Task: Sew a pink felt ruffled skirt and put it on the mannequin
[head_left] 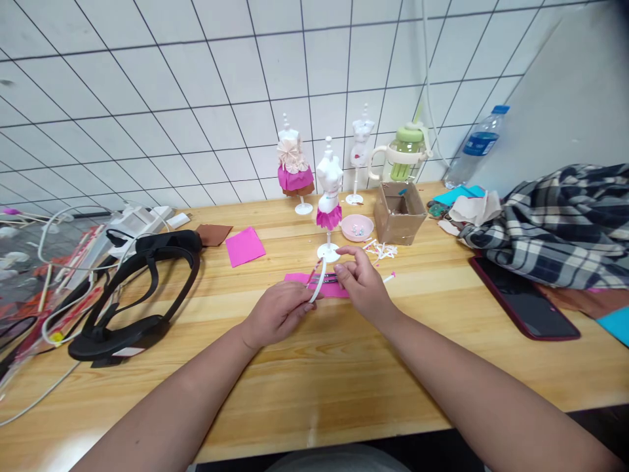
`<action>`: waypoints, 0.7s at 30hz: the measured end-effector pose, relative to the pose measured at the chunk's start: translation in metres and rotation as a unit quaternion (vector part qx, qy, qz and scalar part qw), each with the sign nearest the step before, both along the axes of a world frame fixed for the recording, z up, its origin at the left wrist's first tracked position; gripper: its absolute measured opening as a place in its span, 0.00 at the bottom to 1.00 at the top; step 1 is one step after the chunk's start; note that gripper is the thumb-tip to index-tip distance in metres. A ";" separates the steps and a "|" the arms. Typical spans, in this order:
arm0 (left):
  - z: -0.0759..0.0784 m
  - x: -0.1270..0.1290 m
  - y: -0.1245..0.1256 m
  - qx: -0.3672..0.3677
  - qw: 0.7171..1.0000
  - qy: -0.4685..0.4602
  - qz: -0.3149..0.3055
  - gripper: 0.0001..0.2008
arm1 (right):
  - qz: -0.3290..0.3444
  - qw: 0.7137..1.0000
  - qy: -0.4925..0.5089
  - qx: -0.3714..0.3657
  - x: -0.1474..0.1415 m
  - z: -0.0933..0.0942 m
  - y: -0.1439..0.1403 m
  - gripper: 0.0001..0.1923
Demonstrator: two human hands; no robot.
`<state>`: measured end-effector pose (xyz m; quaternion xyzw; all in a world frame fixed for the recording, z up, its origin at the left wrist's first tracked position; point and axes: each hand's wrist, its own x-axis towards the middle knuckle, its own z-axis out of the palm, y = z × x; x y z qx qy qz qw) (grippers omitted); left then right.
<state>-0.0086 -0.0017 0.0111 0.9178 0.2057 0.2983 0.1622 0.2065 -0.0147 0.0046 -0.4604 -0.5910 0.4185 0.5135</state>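
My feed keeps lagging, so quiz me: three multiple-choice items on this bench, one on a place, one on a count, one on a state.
1. Where does the dark red flat phone lie?
A. right of the hands, beside the plaid cloth
B. inside the cardboard box
C. on the black headset

2. How many small white doll mannequins stand on the table?
A. one
B. three
C. five

3. How is the open brown cardboard box standing?
A. taped shut
B. crushed flat
C. flaps open on top

Answers:
1 A: it rests on the wooden table under the plaid cloth's edge.
2 B: three stands by the wall.
3 C: its inside shows.
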 end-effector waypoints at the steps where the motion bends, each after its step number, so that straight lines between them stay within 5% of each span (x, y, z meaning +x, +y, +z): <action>1: -0.001 0.000 0.000 0.018 1.000 0.007 0.012 0.11 | -0.022 0.998 -0.035 0.037 0.001 0.002 -0.002 0.16; 8: -0.002 0.002 0.000 0.088 0.995 0.035 0.034 0.11 | -0.001 0.963 -0.171 0.209 -0.004 0.009 -0.011 0.15; 21: 0.000 0.003 0.001 0.167 0.982 0.084 0.038 0.10 | 0.055 0.966 -0.203 0.149 0.001 0.009 -0.006 0.09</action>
